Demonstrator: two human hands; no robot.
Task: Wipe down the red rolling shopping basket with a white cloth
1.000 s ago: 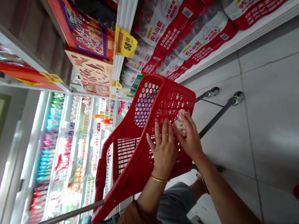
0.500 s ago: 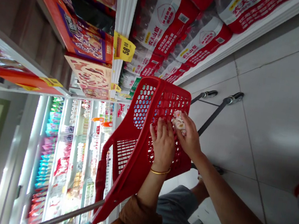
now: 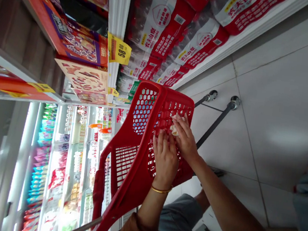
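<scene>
A red plastic shopping cart basket (image 3: 135, 190) with perforated walls fills the middle of the sideways-tilted head view. My left hand (image 3: 167, 157), with a gold bangle at the wrist, rests on its perforated wall, fingers stretched out and holding nothing. Right beside it, my right hand (image 3: 187, 139) presses a crumpled whitish cloth (image 3: 174, 130) against the same wall. The fingers cover most of this cloth, and only its left edge shows.
Packs of bottled water (image 3: 162, 22) line the low shelf at the top, beside boxed goods (image 3: 81, 41) and a yellow price tag (image 3: 119, 50). A lit display (image 3: 73, 165) stands at left. Cart wheels (image 3: 234, 102) sit on the tiled floor (image 3: 285, 110). Another person's denim-clad leg (image 3: 307, 211) shows at right.
My right hand has moved a little left over the wall, its fingers now flatter and covering more of the cloth. The whole view has shifted slightly; my left hand remains on the cart.
</scene>
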